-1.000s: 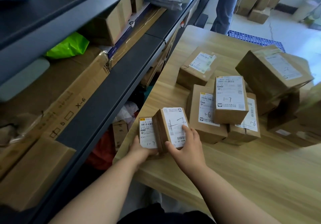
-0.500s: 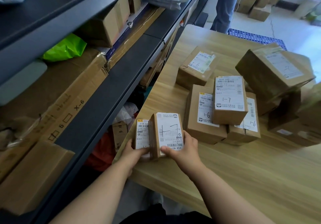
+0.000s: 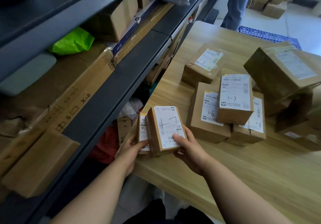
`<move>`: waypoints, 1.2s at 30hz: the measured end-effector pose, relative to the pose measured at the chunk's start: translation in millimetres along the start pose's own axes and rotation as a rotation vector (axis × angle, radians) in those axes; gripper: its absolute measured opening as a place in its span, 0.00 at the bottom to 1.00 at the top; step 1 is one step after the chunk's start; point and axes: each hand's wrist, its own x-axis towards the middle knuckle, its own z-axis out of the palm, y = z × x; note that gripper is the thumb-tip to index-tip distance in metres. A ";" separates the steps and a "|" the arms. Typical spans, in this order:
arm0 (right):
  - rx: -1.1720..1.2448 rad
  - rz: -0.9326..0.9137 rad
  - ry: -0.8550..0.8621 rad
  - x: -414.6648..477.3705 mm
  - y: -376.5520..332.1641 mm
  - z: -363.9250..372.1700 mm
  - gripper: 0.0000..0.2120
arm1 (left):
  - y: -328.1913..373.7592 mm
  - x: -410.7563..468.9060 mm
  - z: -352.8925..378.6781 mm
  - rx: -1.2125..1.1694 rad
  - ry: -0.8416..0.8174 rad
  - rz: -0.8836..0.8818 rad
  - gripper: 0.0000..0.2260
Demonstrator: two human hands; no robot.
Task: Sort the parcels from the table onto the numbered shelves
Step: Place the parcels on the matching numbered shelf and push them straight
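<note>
Two small brown parcels stand side by side at the near left corner of the wooden table. My right hand grips the larger one, whose white label reads 1-7. My left hand holds the thinner parcel beside it, thumb on its label. Further right lies a pile: a parcel marked 1-7 on top of two marked 1-6, and another 1-6 parcel behind.
Dark metal shelves run along the left, packed with cardboard boxes, a long X-6 carton and a green bag. A big brown box sits at the table's right. A person's legs stand at the far end.
Both hands have drawn the two small parcels nearer to me, and the 1-7 parcel has been raised and tilted so its label faces up. The pile has not moved.
</note>
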 end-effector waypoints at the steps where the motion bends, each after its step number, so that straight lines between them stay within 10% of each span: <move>1: 0.008 0.007 -0.018 0.2 -0.5 0.6 0.32 | -1.2 -2.2 -0.7 -0.024 0.000 0.008 0.19; 21: -0.222 0.047 -0.310 -69.8 8.0 -52.1 0.31 | -106.6 -168.1 15.3 -0.648 0.379 0.253 0.21; 36: -0.667 0.213 -0.812 -166.5 118.7 74.3 0.32 | -249.3 -357.8 -40.2 -1.109 0.858 0.456 0.23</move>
